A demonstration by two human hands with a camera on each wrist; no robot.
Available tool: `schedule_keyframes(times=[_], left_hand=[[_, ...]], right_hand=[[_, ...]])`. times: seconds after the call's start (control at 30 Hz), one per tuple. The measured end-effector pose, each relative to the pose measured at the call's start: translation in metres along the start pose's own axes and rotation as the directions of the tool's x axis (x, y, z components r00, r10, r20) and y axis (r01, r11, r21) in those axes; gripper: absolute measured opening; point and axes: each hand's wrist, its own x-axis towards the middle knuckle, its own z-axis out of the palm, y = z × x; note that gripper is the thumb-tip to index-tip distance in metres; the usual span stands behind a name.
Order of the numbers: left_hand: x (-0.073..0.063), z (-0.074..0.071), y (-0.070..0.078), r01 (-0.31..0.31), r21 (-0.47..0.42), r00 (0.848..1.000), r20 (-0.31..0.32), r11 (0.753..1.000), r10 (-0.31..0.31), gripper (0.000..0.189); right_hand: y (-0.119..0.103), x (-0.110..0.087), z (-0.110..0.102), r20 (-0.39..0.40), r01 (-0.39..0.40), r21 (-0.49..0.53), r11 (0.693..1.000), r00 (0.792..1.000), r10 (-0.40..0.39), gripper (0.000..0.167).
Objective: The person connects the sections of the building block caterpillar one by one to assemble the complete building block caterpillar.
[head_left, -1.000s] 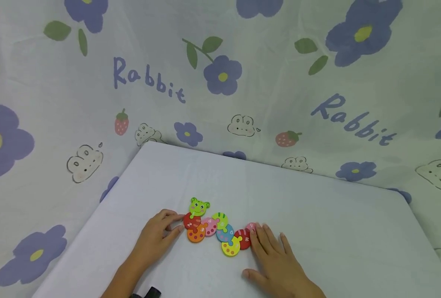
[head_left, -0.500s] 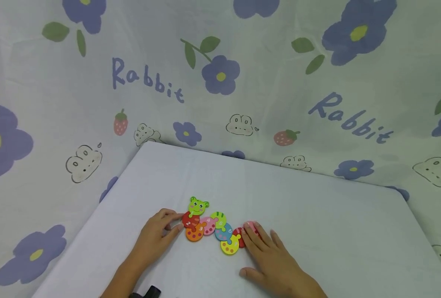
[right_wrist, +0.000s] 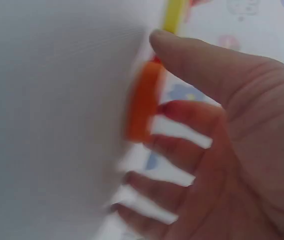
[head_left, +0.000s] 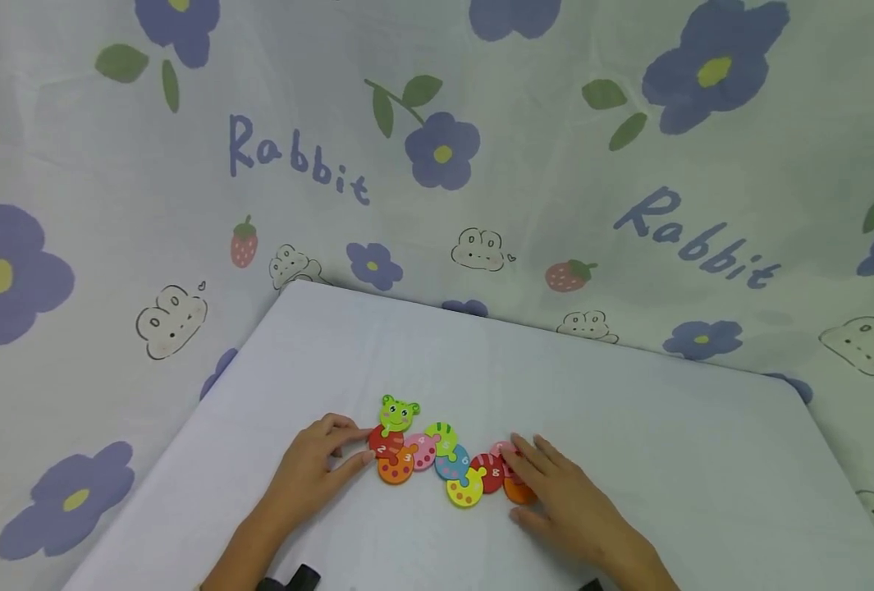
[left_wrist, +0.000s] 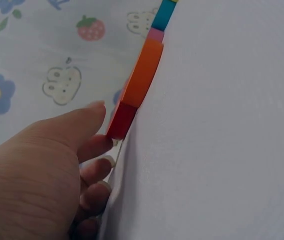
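Observation:
A caterpillar puzzle of several round numbered pieces zigzags across the white table. Its green smiling head point(head_left: 396, 414) tops the red piece 2 point(head_left: 385, 442), followed by the orange piece 3 point(head_left: 395, 469). Thumb and index tips of my left hand point(head_left: 299, 472) rest at the left edge of piece 2, without curling round it. At the tail, my right hand point(head_left: 573, 505) lies with fairly straight fingers over a pink piece point(head_left: 500, 450) and an orange end piece point(head_left: 518, 491), partly hiding both. In the right wrist view, blurred fingertips are beside the orange end piece point(right_wrist: 144, 105).
The white tabletop point(head_left: 665, 443) extends round the puzzle on all sides. Behind it hangs a cloth point(head_left: 540, 164) printed with flowers, rabbits and strawberries. A black object point(head_left: 302, 578) shows by the left forearm.
My right hand has moved off the red piece 8 toward the right, over the tail. An orange end piece now shows beneath it. My left hand stays at the red piece 2.

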Motion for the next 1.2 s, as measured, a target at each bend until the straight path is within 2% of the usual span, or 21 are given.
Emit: schedule_keyframes(times=[0.17,0.27,0.5,0.7,0.83,0.93,1.07,1.2], left_hand=[[0.003,0.003,0.000,-0.047,0.002,0.999,-0.007,0.999,0.047,0.034],[0.004,0.004,0.000,-0.067,0.002,0.998,-0.009,0.998,0.067,0.034],[0.003,0.004,-0.001,-0.025,-0.015,1.000,-0.005,1.000,0.025,0.031],[0.005,0.006,-0.001,-0.036,-0.028,0.999,-0.028,0.999,0.035,0.028],[0.005,0.006,-0.001,-0.037,-0.033,0.999,-0.030,0.999,0.036,0.027],[0.002,0.004,-0.001,-0.017,-0.027,1.000,-0.022,1.000,0.016,0.027],[-0.001,-0.003,-0.004,0.031,-0.021,0.999,-0.020,0.999,-0.031,0.027],[-0.001,-0.007,-0.006,0.046,-0.029,0.999,-0.020,0.999,-0.047,0.026]], right_hand=[[0.007,0.007,0.003,-0.134,-0.040,-0.055,0.998,0.990,0.032,0.073],[0.009,0.007,0.003,-0.179,-0.061,-0.075,0.995,0.983,0.047,0.065],[0.011,0.005,0.000,-0.224,-0.081,-0.061,0.995,0.972,0.065,0.051],[0.019,0.003,-0.004,-0.228,-0.132,-0.049,0.990,0.966,0.118,0.048],[0.030,-0.003,-0.006,-0.239,-0.184,-0.014,0.983,0.955,0.175,0.031],[0.035,-0.005,-0.008,-0.221,-0.198,-0.001,0.980,0.956,0.193,0.036],[0.026,0.005,-0.009,-0.173,-0.143,-0.003,0.990,0.975,0.140,0.064],[0.011,0.022,-0.011,-0.178,-0.113,-0.009,0.994,0.978,0.109,0.059]])
